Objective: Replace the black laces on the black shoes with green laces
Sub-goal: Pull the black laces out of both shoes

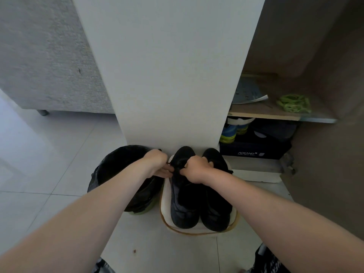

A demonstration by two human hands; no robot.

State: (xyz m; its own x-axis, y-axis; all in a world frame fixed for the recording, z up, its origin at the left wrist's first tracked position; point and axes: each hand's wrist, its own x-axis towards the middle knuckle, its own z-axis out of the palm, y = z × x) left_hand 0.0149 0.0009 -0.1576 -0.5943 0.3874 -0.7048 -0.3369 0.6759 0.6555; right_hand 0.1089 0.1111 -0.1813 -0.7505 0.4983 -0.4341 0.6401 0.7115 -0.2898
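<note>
Two black shoes stand side by side on a white stool [199, 230], toes toward me: the left shoe [184, 201] and the right shoe [215, 205]. Both my hands work at the lace area of the left shoe. My left hand [157, 164] pinches a black lace [175, 168] at the shoe's left side. My right hand [195, 170] grips the lace from the right, its fingers curled over it. A bundle of green laces [293, 103] lies on a wooden shelf [264, 115] at the upper right, far from both hands.
A bin lined with a black bag [120, 174] stands just left of the stool. A white pillar [169, 75] rises behind the shoes. Under the shelf sit a dark shoebox [254, 150] and colourful shoes [233, 131]. A grey sofa [45, 56] is at the left on a tiled floor.
</note>
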